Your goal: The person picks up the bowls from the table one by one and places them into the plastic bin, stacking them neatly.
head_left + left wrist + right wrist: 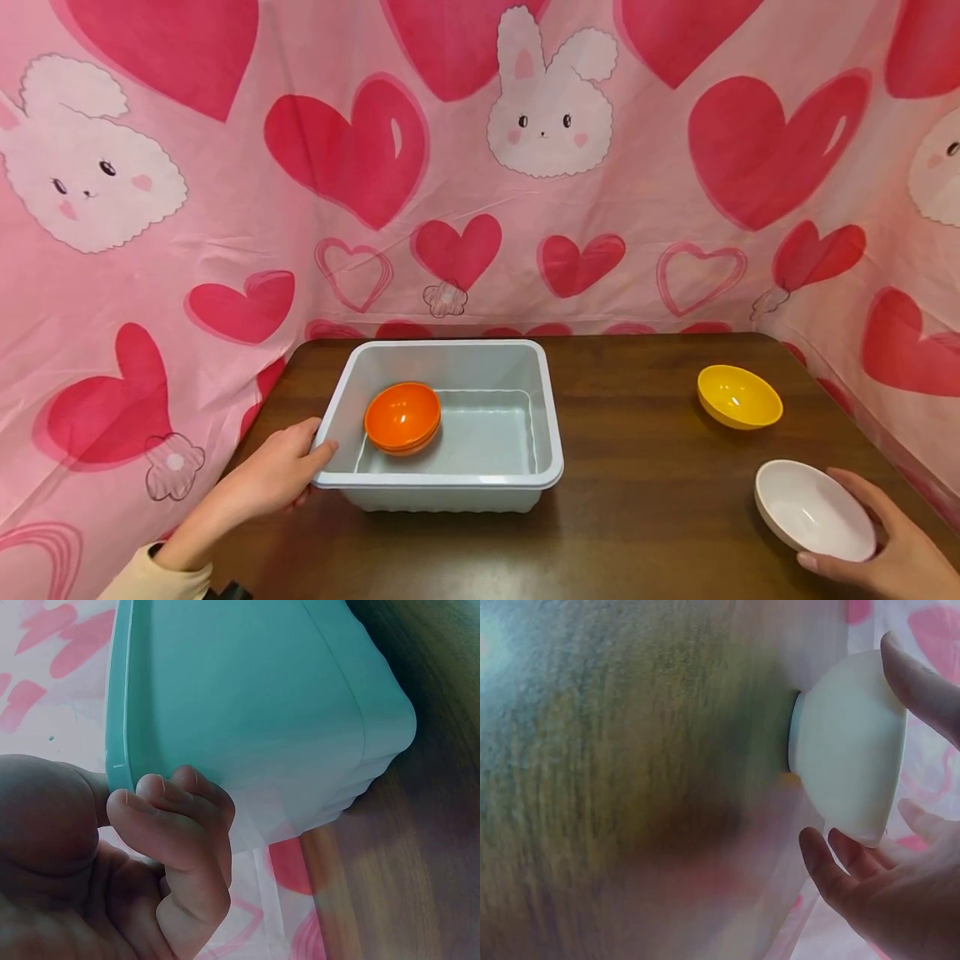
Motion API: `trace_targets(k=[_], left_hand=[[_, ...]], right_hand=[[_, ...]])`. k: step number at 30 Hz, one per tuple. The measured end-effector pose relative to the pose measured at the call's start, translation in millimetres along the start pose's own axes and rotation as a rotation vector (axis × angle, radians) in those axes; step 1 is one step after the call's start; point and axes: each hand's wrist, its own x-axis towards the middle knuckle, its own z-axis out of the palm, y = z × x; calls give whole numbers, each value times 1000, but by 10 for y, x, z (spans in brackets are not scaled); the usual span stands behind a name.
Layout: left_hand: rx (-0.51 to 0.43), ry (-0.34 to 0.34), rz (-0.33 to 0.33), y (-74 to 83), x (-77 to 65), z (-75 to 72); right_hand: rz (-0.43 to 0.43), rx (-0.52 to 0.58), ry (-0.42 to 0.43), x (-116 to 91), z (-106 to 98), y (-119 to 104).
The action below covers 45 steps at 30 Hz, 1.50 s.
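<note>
Grey tub [438, 481] is gripped at its rim by left hand [273, 471], orange bowl [402, 415] contained right of that hand; white bowl [813, 512] is pinched thumb-to-fingers by right hand [903, 546], yellow bowl [738, 397] seen beyond.

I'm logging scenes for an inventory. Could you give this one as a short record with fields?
Left hand: grips left rim of the gray bin
Right hand: thumb and fingers around the white bowl
In bin: at least one orange bowl
Yellow bowl: on brown table, beyond white bowl
Backdrop: pink cloth with hearts and rabbits
</note>
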Motion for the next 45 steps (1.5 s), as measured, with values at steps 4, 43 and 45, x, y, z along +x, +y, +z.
trace_targets(k=[4, 43, 45], left_hand=[[8, 0, -2, 8, 6, -6], [11, 8, 10, -4, 13, 8], [11, 9, 12, -9, 13, 9]], right_hand=[[27, 20, 29, -12, 12, -45], [-5, 227, 170, -31, 149, 20], [-24, 223, 181, -26, 140, 15]])
